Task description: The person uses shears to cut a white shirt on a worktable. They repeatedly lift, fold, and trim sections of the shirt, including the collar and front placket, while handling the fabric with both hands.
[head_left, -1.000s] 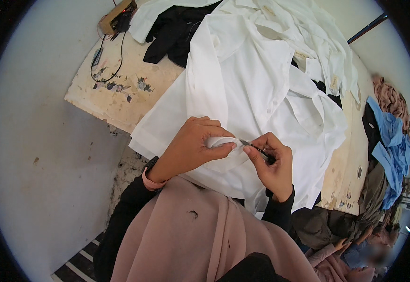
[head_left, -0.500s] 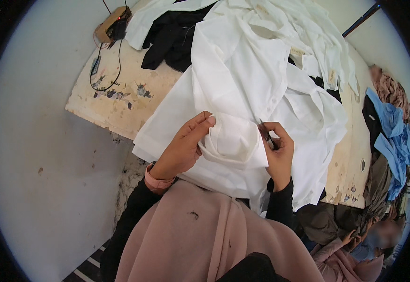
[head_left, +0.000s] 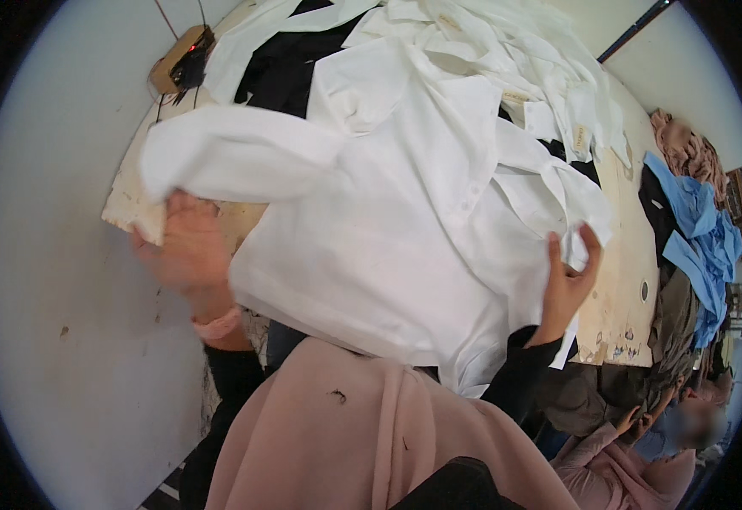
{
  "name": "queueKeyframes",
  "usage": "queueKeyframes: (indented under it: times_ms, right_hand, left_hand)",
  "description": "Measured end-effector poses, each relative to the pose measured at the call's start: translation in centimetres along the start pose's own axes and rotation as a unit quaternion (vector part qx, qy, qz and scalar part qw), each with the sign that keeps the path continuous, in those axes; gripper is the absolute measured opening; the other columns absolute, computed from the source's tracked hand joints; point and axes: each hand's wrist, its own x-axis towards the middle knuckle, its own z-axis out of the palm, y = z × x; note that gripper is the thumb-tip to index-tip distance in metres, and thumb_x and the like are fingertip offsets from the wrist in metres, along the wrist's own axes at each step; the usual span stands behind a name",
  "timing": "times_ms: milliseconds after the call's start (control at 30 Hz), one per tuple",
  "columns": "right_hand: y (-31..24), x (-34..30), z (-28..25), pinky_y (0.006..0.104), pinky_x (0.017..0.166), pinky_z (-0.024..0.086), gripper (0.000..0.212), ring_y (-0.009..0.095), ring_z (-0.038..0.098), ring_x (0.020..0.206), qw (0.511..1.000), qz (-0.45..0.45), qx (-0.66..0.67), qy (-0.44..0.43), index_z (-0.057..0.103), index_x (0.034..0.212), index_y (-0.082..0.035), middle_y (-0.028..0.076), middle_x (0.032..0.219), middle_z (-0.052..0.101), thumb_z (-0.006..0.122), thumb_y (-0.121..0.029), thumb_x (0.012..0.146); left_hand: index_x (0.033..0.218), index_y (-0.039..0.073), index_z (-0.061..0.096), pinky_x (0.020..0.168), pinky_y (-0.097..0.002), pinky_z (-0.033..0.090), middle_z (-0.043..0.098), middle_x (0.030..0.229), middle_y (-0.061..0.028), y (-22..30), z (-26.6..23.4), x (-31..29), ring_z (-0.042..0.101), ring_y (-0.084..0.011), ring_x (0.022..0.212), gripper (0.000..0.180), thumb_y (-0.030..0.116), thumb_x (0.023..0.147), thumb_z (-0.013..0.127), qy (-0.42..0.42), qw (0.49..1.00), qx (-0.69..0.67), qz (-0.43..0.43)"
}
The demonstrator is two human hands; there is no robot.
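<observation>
A white button-front shirt (head_left: 371,221) lies spread before me. One of its sleeves (head_left: 235,153) is flung out to the left and blurred. At that sleeve's end is my left hand (head_left: 190,251), its fingers smeared by motion; whether they grip the cloth is unclear. Over at the right, my right hand (head_left: 568,276) is beside the other sleeve (head_left: 554,191), with thumb and forefinger apart in a curve. The remaining fingers are partly hidden, and I see no tool in that hand now.
The shirt rests on a worn pale table (head_left: 617,314). More white garments (head_left: 473,34) and black cloth (head_left: 281,72) lie beyond it. A brown box with wires (head_left: 182,64) stands far left. Rightward are blue clothes (head_left: 702,229) and a person in pink (head_left: 617,472).
My left hand has moved left with the sleeve swinging out from the middle. My right hand has gone right, away from the cuff; the small dark thread snips it held no longer show.
</observation>
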Motion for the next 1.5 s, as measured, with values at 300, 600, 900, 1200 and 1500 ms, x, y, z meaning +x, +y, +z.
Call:
queueKeyframes:
  times_ms: [300, 600, 900, 1200, 1500]
  right_hand:
    - [20.0, -1.3, -15.3, 0.0327, 0.100, 0.046, 0.069, 0.022, 0.058, 0.116, 0.915, 0.372, -0.076, -0.133, 0.050, 0.136, 0.007, 0.015, 0.128, 0.060, 0.083, -0.025, 0.084]
    - [6.3, 7.6, -12.5, 0.0437, 0.101, 0.051, 0.040, 0.024, 0.067, 0.112, 0.799, 0.292, 0.524, -0.025, 0.061, 0.129, -0.004, 0.011, 0.120, 0.069, 0.056, -0.034, 0.102]
    - [-11.4, 2.6, 3.7, 0.0189, 0.073, 0.045, 0.037, 0.007, 0.060, 0.090, 0.724, 0.192, 0.450, -0.486, 0.054, 0.132, -0.004, 0.006, 0.118, 0.069, 0.063, -0.019, 0.099]
    - [-12.2, -4.4, 8.4, 0.0142, 0.053, 0.033, 0.031, -0.002, 0.046, 0.064, 0.879, 0.095, 0.252, -0.394, 0.058, 0.111, -0.004, 0.000, 0.100, 0.064, 0.077, -0.015, 0.089]
    - [-10.1, -8.2, 8.7, 0.0184, 0.053, 0.037, 0.039, 0.002, 0.048, 0.066, 0.839, 0.230, 0.350, -0.347, 0.043, 0.086, -0.011, 0.003, 0.096, 0.060, 0.081, -0.010, 0.085]
  left_hand:
    - [0.149, 0.000, 0.026, 0.120, -0.0473, 0.026, 0.035, 0.151, -0.0225, 5.2, -6.4, 1.5, 0.030, -0.0311, 0.148, 0.070, 0.038, 0.098, 0.055, 0.096, 0.989, 0.099, -0.048]
    - [0.148, 0.002, 0.038, 0.113, -0.0443, 0.038, 0.036, 0.155, -0.0249, -0.6, -2.1, 0.3, 0.041, -0.0331, 0.141, 0.057, 0.037, 0.103, 0.043, -0.086, 0.983, 0.101, -0.128]
    - [0.159, 0.006, 0.022, 0.117, -0.0525, 0.032, 0.027, 0.161, -0.0241, -6.4, 0.6, -5.0, 0.034, -0.0402, 0.145, 0.090, 0.068, 0.095, 0.035, -0.308, 0.824, -0.046, -0.473]
    - [0.160, 0.005, 0.018, 0.117, -0.0417, 0.037, 0.035, 0.156, -0.0256, -5.4, -2.0, -4.8, 0.044, -0.0353, 0.139, 0.088, 0.049, 0.092, 0.051, -0.204, 0.841, -0.022, -0.500]
    - [0.160, 0.007, 0.025, 0.116, -0.0379, 0.036, 0.036, 0.157, -0.0160, -5.1, 0.2, -5.3, 0.045, -0.0267, 0.138, 0.079, 0.011, 0.083, 0.044, -0.281, 0.846, -0.012, -0.453]
